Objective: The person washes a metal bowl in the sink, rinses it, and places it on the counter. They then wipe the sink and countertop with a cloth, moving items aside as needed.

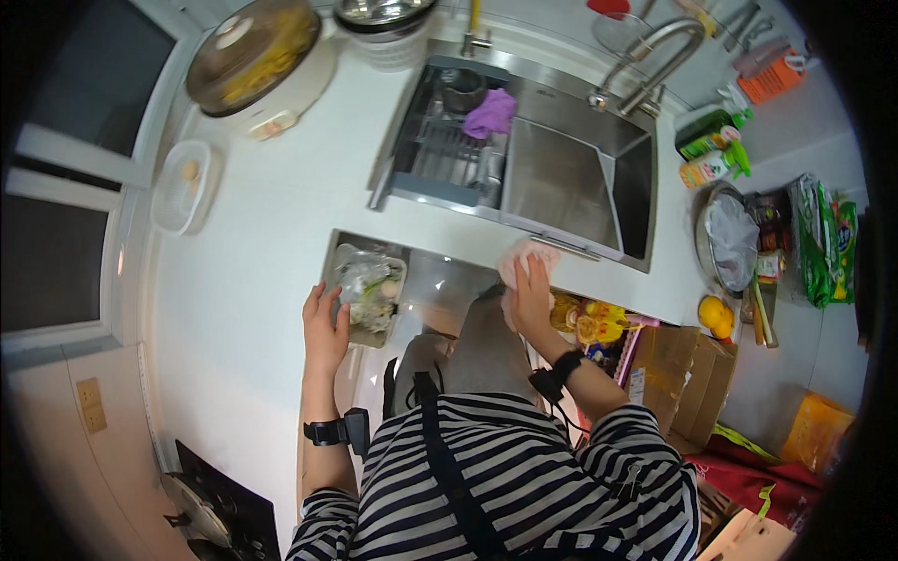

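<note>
My right hand (532, 291) presses a pale pink cloth (511, 266) against the front edge of the white countertop (449, 235), just below the sink. Part of the cloth hangs over that edge. My left hand (326, 326) rests at the counter's inner edge with its fingers apart, holding nothing. Beside it is a rectangular bin (400, 284) containing food scraps and clear plastic. The stainless steel sink (561, 182) lies ahead of me. A purple cloth (491, 113) is draped over the drying rack (435, 184) at the sink's left side.
An electric cooker (298, 105) with a see-through lid stands at the back left, near a white plastic basket (165, 210). A curved faucet (663, 66) rises behind the sink. Spray bottles (708, 165) and a metal bowl (705, 238) stand right. A cardboard box (663, 372) sits below.
</note>
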`<act>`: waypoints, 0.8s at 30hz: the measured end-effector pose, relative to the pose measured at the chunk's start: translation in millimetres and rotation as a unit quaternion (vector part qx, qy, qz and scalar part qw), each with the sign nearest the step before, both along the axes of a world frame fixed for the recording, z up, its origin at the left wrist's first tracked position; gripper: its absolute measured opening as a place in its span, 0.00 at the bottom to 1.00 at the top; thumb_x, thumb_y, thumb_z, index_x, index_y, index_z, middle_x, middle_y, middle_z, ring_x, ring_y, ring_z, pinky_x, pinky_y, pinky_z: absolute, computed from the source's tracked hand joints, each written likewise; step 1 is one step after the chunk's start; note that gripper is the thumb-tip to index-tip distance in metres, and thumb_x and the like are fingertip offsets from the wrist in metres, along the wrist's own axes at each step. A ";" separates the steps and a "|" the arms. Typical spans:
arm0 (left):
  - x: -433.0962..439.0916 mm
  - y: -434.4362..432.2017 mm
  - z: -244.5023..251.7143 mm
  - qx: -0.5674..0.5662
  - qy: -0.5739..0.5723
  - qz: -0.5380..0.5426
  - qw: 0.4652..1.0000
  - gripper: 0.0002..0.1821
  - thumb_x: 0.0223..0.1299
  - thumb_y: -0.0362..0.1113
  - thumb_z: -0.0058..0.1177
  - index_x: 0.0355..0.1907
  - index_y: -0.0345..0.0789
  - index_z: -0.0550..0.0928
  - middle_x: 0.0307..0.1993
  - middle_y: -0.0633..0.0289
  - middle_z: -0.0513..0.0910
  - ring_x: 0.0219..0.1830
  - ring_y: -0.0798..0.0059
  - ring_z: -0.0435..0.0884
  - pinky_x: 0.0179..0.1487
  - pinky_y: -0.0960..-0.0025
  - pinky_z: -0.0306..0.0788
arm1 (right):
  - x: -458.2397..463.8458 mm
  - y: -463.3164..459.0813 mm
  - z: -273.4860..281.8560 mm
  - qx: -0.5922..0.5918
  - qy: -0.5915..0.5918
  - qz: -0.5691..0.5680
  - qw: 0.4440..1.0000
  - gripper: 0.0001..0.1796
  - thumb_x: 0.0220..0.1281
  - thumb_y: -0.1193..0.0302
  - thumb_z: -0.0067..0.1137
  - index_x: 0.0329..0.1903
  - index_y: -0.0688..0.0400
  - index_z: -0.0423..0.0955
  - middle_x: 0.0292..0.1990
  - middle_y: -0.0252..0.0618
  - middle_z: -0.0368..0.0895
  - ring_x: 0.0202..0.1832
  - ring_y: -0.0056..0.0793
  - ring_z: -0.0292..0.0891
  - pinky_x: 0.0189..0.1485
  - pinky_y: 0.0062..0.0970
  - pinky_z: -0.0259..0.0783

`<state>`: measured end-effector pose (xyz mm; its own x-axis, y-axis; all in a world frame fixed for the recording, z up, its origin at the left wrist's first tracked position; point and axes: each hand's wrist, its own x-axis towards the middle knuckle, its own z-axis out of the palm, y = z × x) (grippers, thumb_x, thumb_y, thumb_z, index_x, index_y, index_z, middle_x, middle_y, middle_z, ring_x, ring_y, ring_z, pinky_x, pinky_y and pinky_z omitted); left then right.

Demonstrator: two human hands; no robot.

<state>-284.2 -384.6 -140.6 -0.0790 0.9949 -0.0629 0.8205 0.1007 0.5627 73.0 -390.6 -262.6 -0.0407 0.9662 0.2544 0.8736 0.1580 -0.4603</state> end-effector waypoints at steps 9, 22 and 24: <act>-76.9 -42.4 -4.1 0.004 -0.023 0.089 0.996 0.17 0.63 0.36 0.49 0.54 0.34 0.76 0.63 0.46 0.66 0.67 0.50 0.60 0.67 0.57 0.57 | -163.0 136.8 -21.6 0.037 0.050 -0.082 0.995 0.32 0.51 0.79 0.47 0.64 0.68 0.58 0.66 0.63 0.51 0.70 0.58 0.43 0.71 0.49 0.41; -96.6 -0.3 0.1 0.013 -0.019 0.143 0.989 0.16 0.63 0.35 0.49 0.53 0.35 0.76 0.62 0.47 0.68 0.64 0.51 0.64 0.64 0.57 0.61 | -119.7 156.4 13.7 0.026 0.135 -0.033 0.990 0.29 0.54 0.86 0.40 0.62 0.67 0.63 0.64 0.61 0.57 0.66 0.56 0.54 0.69 0.41 0.51; -94.0 13.3 -1.5 -0.002 -0.036 0.147 0.988 0.16 0.63 0.35 0.49 0.53 0.34 0.76 0.63 0.47 0.66 0.66 0.51 0.61 0.66 0.57 0.59 | -126.0 188.3 34.6 0.014 0.273 0.020 0.962 0.31 0.53 0.87 0.39 0.64 0.67 0.61 0.64 0.61 0.56 0.67 0.58 0.52 0.69 0.39 0.50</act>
